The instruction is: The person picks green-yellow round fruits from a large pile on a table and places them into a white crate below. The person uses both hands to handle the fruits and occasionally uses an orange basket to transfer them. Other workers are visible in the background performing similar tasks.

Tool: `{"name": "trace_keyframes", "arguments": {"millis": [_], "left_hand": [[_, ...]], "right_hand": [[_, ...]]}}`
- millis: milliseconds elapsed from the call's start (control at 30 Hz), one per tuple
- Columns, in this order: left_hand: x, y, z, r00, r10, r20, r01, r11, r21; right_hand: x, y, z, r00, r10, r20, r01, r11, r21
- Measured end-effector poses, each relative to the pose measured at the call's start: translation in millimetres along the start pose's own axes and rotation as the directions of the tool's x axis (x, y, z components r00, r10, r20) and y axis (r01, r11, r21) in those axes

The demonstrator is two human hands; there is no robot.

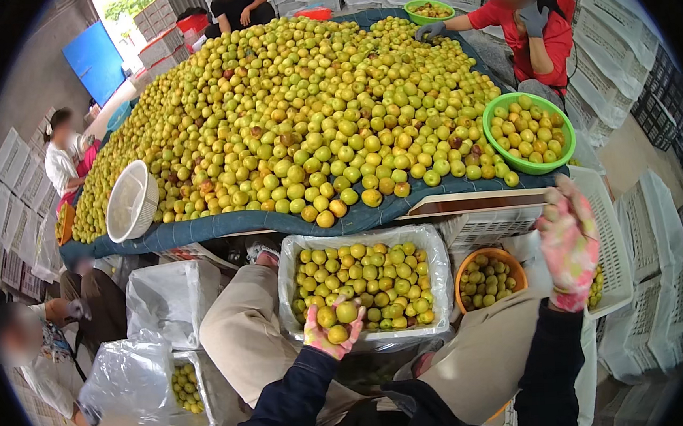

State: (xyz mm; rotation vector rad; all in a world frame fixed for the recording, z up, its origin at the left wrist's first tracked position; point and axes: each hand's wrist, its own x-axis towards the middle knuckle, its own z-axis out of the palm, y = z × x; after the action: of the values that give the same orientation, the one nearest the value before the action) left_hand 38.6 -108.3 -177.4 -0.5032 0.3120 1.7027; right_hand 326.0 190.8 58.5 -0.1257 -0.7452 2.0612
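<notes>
My left hand point(334, 326), in a pink and yellow patterned glove, is palm up and cups several yellow-green fruits point(337, 334) over the near edge of a plastic-lined crate point(439, 253) of the same fruit. My right hand point(569, 241), gloved alike, is raised at the right, in front of a white plastic crate point(613, 235); its fingers are bent, and whether it holds anything cannot be told. An orange basket point(522, 268) of darker green fruits stands between the lined crate and my right hand. Beyond lies a large heap of fruit point(311, 114) on a dark blue cloth point(241, 225).
A green basket point(487, 137) of fruit and a tilted white basket point(151, 193) rest at the heap's edges. Lined crates point(171, 290) stand at the left. Several other people sit around, one in red point(553, 50) reaching to the heap. Stacked crates line the right.
</notes>
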Motion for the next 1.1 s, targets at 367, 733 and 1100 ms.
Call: {"name": "trace_keyframes", "arguments": {"millis": [367,733,1100], "left_hand": [[32.3,17.4,-36.1,0.926,0.074,-0.370,0.010,0.975,0.221],[88.7,34.2,-32.2,0.924,0.338,-0.181,-0.034,0.541,0.840],[61.2,94.8,-79.2,0.664,0.740,-0.105,-0.437,0.499,0.749]], "right_hand": [[73.9,99.9,-77.7,0.982,0.163,-0.098,-0.190,0.851,-0.489],[89.4,115.2,-73.8,0.956,0.244,-0.162,-0.293,0.805,-0.516],[97.4,120.4,-83.3,0.941,0.314,-0.125,-0.334,0.813,-0.477]]}}
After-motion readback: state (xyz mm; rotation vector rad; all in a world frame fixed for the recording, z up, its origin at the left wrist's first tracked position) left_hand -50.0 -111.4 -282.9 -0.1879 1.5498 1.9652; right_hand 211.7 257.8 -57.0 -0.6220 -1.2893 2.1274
